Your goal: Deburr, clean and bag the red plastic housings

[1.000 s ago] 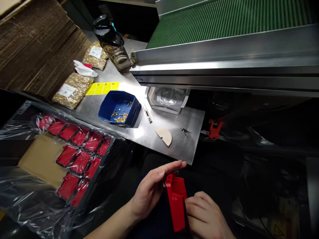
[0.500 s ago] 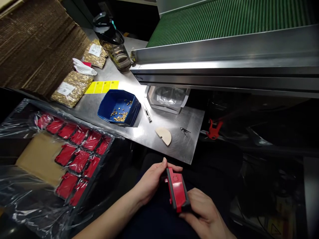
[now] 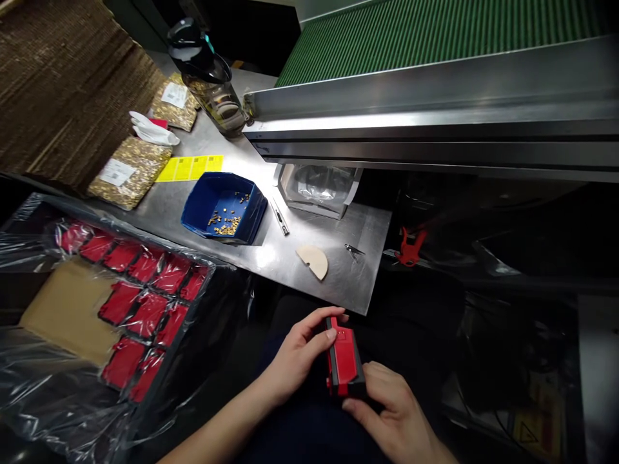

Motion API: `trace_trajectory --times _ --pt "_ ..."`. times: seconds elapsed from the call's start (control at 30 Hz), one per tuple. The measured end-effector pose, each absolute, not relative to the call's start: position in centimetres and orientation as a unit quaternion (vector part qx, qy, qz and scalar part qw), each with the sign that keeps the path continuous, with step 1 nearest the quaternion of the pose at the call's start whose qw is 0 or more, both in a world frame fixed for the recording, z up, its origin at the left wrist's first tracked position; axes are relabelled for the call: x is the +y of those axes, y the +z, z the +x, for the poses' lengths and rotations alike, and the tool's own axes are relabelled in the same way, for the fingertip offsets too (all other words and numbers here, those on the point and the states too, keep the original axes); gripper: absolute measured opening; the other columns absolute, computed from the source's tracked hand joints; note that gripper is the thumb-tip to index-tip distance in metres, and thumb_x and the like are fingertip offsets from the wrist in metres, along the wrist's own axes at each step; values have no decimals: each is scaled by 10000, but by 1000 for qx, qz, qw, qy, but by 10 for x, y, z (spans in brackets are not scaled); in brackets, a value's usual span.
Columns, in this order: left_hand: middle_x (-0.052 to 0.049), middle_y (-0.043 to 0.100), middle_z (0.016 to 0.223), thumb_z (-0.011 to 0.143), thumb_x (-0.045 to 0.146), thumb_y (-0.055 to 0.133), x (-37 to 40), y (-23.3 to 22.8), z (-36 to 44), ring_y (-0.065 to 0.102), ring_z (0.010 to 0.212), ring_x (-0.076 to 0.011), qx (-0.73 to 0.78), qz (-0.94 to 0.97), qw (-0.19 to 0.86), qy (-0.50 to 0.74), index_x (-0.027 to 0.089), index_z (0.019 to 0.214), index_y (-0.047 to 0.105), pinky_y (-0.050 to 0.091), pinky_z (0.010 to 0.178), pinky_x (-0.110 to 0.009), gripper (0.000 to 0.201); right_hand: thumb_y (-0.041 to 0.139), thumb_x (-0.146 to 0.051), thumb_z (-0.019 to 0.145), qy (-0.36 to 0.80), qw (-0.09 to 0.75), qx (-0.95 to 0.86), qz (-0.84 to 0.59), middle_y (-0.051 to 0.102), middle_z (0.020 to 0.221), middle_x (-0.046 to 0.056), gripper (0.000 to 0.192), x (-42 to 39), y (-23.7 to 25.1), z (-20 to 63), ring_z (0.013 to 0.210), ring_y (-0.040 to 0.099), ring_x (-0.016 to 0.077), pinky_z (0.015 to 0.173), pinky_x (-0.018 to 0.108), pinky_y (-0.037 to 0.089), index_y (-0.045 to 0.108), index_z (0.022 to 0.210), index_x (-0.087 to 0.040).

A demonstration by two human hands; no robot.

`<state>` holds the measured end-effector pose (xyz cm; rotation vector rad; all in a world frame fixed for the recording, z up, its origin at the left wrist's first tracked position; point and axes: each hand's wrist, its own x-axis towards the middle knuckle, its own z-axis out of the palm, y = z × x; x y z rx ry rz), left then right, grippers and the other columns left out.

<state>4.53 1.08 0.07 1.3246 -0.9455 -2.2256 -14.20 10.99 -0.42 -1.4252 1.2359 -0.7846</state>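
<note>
A red and black plastic part (image 3: 342, 361) sits between both hands, low in the view over my lap. My left hand (image 3: 300, 354) grips its far end, fingers curled over the top. Its near end is held by my right hand (image 3: 391, 412) from below. To the left, a black tray (image 3: 140, 303) under clear plastic film carries several more red parts. On the steel table (image 3: 290, 258) stands a blue bin (image 3: 223, 207) with small brass pieces in it.
A pale half-round piece (image 3: 313, 261), a slim metal tool (image 3: 279, 218) and a small clip (image 3: 354, 250) lie on the table. Bags of brass pieces (image 3: 126, 173), yellow labels (image 3: 189, 167) and a bottle (image 3: 213, 84) stand farther back. A green conveyor (image 3: 435, 32) runs above, with a red clamp (image 3: 410, 246) below it.
The red part lay long and open a second ago; now it looks short and compact. My left hand went from flat fingers to a curled grip on its end.
</note>
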Motion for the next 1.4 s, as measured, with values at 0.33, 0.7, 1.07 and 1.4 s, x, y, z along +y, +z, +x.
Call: trace_trajectory --times 0.33,0.7,1.07,1.4 --pt "-78 593 1495 1024 432 573 12 -18 50 524 1388 -304 -449 467 196 -736 286 1198 784 367 1190 -442 310 628 -359 991 -299 617 549 -478 748 888 26 213 104 4 -139 815 690 182 756 262 506 739 874 -220" --pt "-82 540 1550 927 403 727 17 -6 49 556 1353 -352 -482 396 199 -756 290 1121 819 412 1155 -472 243 627 -418 985 -309 632 569 -426 768 857 35 286 92 2 -134 807 704 201 765 272 525 776 845 -217" --pt "-87 540 1560 1052 503 464 14 -11 45 506 1416 -336 -431 403 191 -784 247 1242 767 366 1203 -473 440 657 -457 960 -301 647 598 -364 794 908 31 280 91 -1 -132 857 717 222 791 288 519 803 975 -219" --pt "-93 729 1233 977 487 615 9 -24 32 666 1069 -267 -241 526 193 -793 220 1168 779 540 836 -334 367 750 -458 886 -297 645 577 -403 718 1245 76 511 81 -17 -135 1177 656 290 1033 401 513 637 1336 -244"
